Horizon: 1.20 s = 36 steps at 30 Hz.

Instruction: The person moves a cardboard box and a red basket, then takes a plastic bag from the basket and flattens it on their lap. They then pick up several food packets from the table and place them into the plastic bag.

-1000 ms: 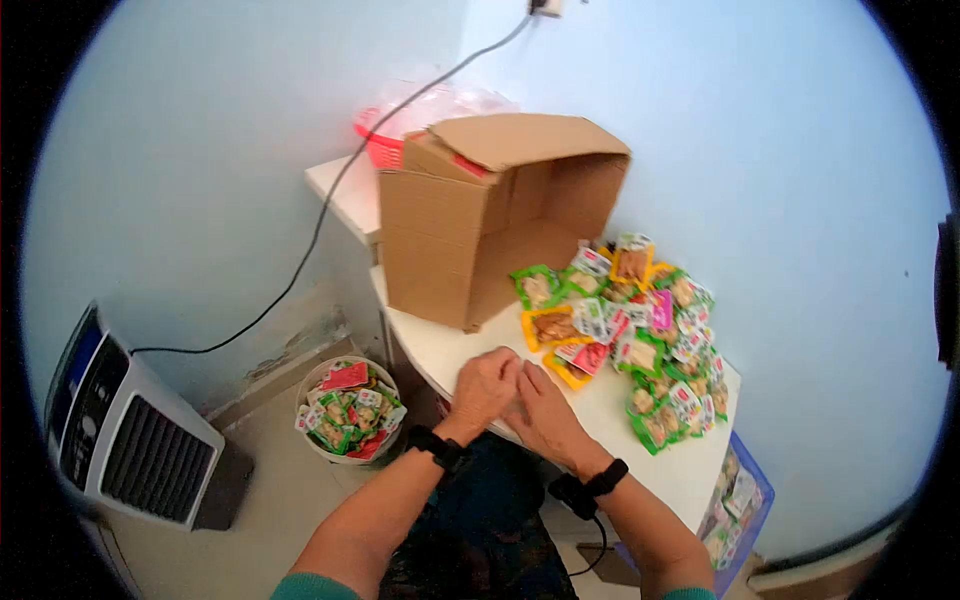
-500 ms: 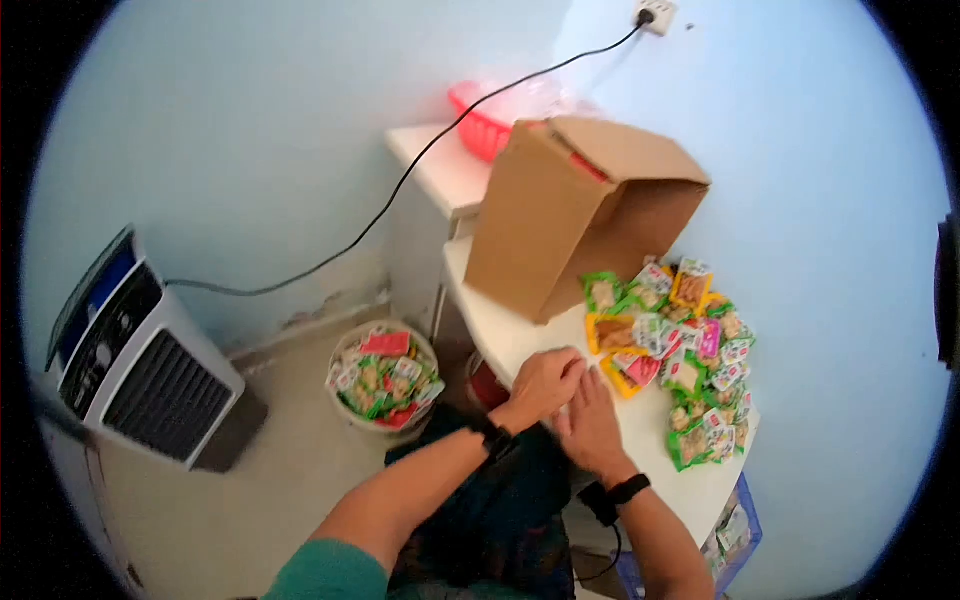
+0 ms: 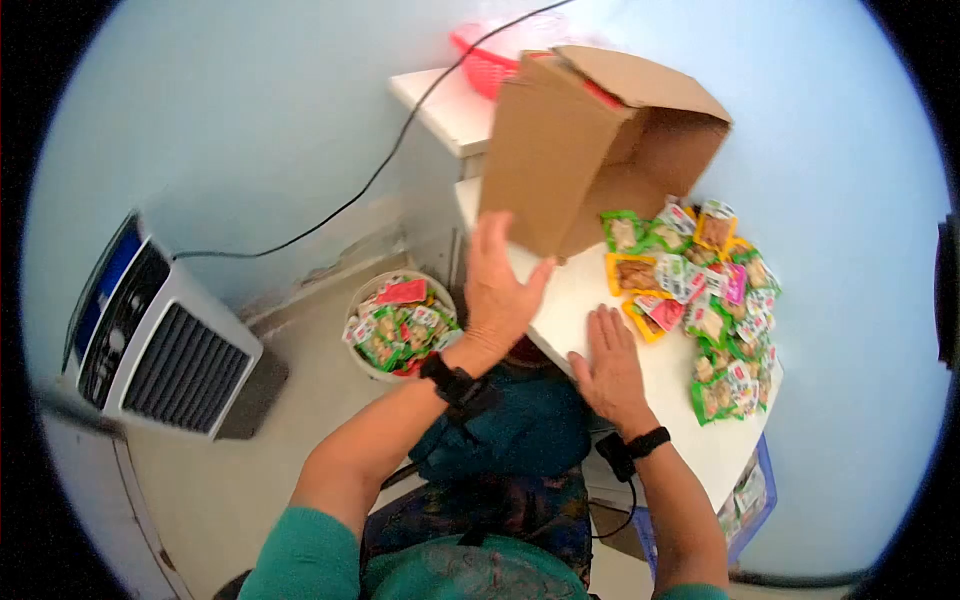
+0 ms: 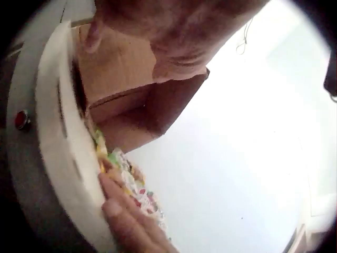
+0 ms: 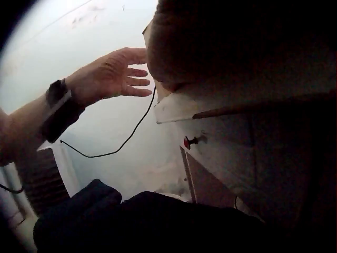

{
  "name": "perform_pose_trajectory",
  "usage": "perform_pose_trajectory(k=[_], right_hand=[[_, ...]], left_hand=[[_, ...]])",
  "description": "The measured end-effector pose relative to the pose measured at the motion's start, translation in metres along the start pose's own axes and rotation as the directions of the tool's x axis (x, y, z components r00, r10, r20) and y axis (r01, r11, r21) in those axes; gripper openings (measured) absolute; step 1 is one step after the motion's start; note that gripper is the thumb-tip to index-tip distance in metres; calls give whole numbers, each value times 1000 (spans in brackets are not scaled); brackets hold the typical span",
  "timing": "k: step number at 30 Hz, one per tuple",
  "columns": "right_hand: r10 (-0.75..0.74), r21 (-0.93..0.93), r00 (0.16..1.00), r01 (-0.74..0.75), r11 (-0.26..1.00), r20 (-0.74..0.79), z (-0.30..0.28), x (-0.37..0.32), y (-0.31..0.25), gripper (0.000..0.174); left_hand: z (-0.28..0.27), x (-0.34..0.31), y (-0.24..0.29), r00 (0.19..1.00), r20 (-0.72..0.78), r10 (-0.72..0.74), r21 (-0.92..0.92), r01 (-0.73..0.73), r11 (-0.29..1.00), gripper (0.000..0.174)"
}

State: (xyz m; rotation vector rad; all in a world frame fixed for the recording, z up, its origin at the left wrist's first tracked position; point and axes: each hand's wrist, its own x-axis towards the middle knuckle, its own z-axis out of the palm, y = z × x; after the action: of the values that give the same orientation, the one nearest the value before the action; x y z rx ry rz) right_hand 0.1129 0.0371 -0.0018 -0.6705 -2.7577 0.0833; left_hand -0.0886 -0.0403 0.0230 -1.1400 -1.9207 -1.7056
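Note:
My left hand (image 3: pixel 498 292) reaches toward the cardboard box (image 3: pixel 545 155), its fingers spread and its fingertips overlapping the box's near side in the head view. The box lies on its side with its open mouth facing right. My right hand (image 3: pixel 612 372) rests flat at the front edge of the white table (image 3: pixel 680 440), fingers straight and holding nothing. Just beyond it spreads a pile of small snack packets (image 3: pixel 705 310) in green, yellow and pink wrapping. In the right wrist view the left hand (image 5: pixel 108 76) also shows with its fingers extended.
A round bin (image 3: pixel 362 360) full of similar packets stands on the floor at left, near an air cooler (image 3: pixel 185 385). A black cord (image 3: pixel 375 172) runs up the wall. Behind the box is a red basket (image 3: pixel 485 72); a blue crate (image 3: pixel 768 490) sits below the table's right end.
My hands, together before, have come apart. The left has moved up and left to the box with its fingers spreading; the right has flattened at the table edge. The head view has shifted.

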Motion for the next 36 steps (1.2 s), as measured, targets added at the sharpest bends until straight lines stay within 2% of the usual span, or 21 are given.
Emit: perform_pose_trajectory(k=[1,3,6,10,13,16,17,18,19,20,21,22,23,24,27,28,31,34,35,36], right_hand=[[-4,7,1000,4,1000,-12,0,0,0,67],[17,11,999,-17,1000,-31,-1,-1,-2,66],[22,24,998,-20,1000,-56,-3,-1,-2,65],[19,49,994,-14,999,-104,0,-3,0,65],[30,85,992,-20,996,-120,0,-4,1,65],[20,77,991,-10,997,-130,0,-4,1,65],[31,78,990,-20,997,-138,0,-7,1,65],[39,95,986,-24,995,-165,7,-9,2,65],[48,108,980,-27,994,-196,14,-9,5,65],[60,124,976,-34,992,-209,14,-10,5,66],[68,142,973,-37,989,-221,14,-11,5,66],[79,150,976,-49,987,-205,10,-13,5,65],[81,162,979,-51,985,-186,8,-13,5,65],[98,174,968,-58,983,-231,17,-13,5,64],[115,191,978,-80,978,-177,6,-15,3,63],[117,187,976,-82,979,-185,6,-15,3,63],[111,184,970,-71,980,-216,10,-12,2,64],[111,221,960,-54,974,-256,19,-12,6,64],[109,226,973,-62,972,-203,12,-12,6,65],[105,258,975,-52,965,-197,14,-13,8,67]], left_hand=[[1,9,0,996,55,-68,-16,69,997,85],[10,23,-1,999,42,13,39,-15,999,101],[27,43,3,981,129,-143,24,141,990,114],[49,61,0,942,152,-299,26,299,954,123],[62,66,-11,907,206,-368,-78,390,917,124],[81,61,-22,995,54,-85,105,79,991,117],[86,67,-25,981,97,-170,-109,180,978,113],[91,74,-27,953,172,-249,-305,292,906,109],[90,80,-19,911,241,-335,-424,409,808,101],[93,83,-20,921,232,-313,-436,386,813,102],[91,86,-14,878,306,-368,-435,473,766,102],[91,91,-17,843,380,-380,-329,507,797,104],[91,90,-9,783,409,-469,-274,595,755,104],[91,87,-7,765,435,-475,-237,606,759,95],[86,89,3,728,413,-547,-17,607,795,82],[87,90,-4,728,433,-532,-59,612,789,73],[78,88,-3,772,417,-479,-118,568,814,72],[83,82,-14,815,370,-446,-267,553,789,70],[90,81,-34,885,297,-358,-256,435,863,74],[89,78,-36,901,256,-350,-209,405,890,79]])
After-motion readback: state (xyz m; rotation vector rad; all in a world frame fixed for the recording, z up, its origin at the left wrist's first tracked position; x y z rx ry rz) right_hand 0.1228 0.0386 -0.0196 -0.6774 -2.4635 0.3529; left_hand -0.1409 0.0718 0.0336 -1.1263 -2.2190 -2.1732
